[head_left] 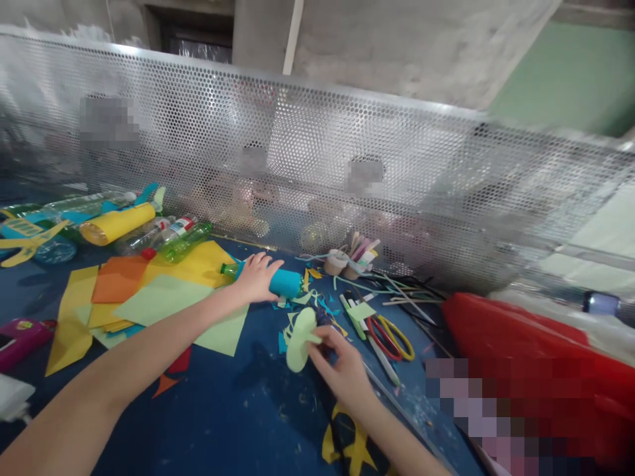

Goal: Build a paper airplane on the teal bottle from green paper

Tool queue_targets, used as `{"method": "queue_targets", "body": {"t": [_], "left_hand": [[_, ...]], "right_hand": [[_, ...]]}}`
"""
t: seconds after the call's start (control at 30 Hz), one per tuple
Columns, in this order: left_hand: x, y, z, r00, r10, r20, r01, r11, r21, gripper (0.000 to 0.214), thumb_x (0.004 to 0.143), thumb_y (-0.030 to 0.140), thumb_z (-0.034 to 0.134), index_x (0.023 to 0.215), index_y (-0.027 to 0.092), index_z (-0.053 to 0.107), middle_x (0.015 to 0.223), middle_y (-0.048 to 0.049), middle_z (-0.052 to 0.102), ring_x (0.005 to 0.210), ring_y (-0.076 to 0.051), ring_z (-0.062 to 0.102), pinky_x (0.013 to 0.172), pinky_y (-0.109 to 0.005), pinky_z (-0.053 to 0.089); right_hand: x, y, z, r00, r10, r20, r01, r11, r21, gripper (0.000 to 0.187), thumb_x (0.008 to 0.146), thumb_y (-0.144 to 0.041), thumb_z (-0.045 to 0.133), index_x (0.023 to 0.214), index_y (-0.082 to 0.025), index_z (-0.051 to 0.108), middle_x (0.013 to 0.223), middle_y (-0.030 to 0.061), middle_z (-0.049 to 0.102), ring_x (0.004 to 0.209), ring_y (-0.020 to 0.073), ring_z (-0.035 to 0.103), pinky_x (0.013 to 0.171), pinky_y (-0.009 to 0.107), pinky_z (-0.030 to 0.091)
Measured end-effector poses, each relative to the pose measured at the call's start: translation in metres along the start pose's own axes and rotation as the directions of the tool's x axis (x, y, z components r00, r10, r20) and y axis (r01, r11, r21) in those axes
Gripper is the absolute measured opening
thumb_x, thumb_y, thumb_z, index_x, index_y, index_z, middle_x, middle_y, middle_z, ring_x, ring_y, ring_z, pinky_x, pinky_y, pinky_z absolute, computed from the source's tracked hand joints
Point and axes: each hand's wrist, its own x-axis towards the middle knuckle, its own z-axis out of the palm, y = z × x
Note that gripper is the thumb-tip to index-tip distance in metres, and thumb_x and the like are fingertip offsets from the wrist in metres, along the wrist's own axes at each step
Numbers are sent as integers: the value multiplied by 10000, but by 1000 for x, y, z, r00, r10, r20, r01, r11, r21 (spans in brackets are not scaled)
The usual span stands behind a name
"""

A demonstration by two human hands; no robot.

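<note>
My left hand point(256, 277) reaches forward and lies over a green bottle wrapped in teal paper point(284, 282), its fingers curled on top of it. My right hand point(342, 367) is closer to me and pinches a pale green paper cut-out point(299, 340) with a rounded shape. Both hands are above a blue table cover point(233, 410) strewn with paper scraps. Scissors with red and yellow handles point(391, 337) lie just right of my right hand.
Sheets of yellow, orange and pale green paper point(149, 291) lie at left. Behind them are a yellow tube point(116, 223), plastic bottles point(173, 239) and a bottle-made plane point(30, 238). A perforated metal screen point(317, 165) runs along the back; people sit behind it. Red material point(536, 357) lies at right.
</note>
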Motion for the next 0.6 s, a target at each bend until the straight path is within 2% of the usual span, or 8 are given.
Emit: {"method": "queue_targets", "body": {"t": [0.07,0.17,0.23,0.3,0.37,0.43,0.53,0.6], "left_hand": [[5,-8,0,997,-2,79,-2,998,55,930,507,504,765,1300,170,412,1213,-178,526,1184,-374,403,1009,-533,227],[9,-12,0,993,10,121,-24,993,113,790,565,477,732,1246,175,466,1106,-153,594,1068,-344,506,978,-524,262],[10,-11,-2,992,12,127,-30,990,136,679,596,461,706,1184,181,513,1072,-135,610,1035,-331,529,963,-508,285],[10,-9,-7,992,10,122,-28,990,141,624,608,470,687,1142,186,538,1055,-124,615,1019,-324,540,946,-488,310],[10,-6,-16,994,12,107,-27,990,140,610,612,489,673,1128,190,545,1046,-124,617,1002,-322,551,912,-466,342],[9,-3,-27,994,3,110,-19,990,139,601,609,512,664,1105,190,558,1033,-127,624,977,-326,565,857,-440,380],[8,3,-43,974,-29,224,10,996,84,616,572,570,666,1065,210,579,1011,-108,645,916,-311,595,766,-384,422],[7,7,-51,951,-23,308,22,1000,5,630,552,611,658,1042,222,592,1013,-92,652,886,-298,607,721,-353,433]], "right_hand": [[-5,-9,6,984,-111,139,131,981,-141,73,789,-154,510,795,-214,551,761,16,615,728,171,573,696,299,447],[-9,-16,13,957,-148,251,216,939,-268,146,758,-105,529,840,-224,522,740,-5,625,746,173,578,736,315,435],[-9,-17,12,966,-120,231,195,922,-334,182,734,-178,610,857,-223,485,740,-4,622,751,183,580,708,303,440],[-7,-16,7,984,-82,156,142,893,-427,236,730,-308,647,835,-221,454,730,8,607,707,189,580,639,284,437],[-3,-12,-2,997,-21,68,55,836,-545,222,797,-407,564,804,-222,441,661,8,585,595,182,575,535,262,397],[0,-6,-10,998,56,0,-41,743,-668,201,856,-417,465,799,-224,460,548,-4,555,482,188,561,438,248,303],[1,4,-16,993,113,-31,-96,634,-768,167,856,-382,458,853,-229,525,474,1,549,408,208,554,394,244,181],[0,10,-15,993,114,-17,-90,669,-738,150,843,-352,481,907,-236,551,505,11,590,417,206,571,396,238,190]]}}
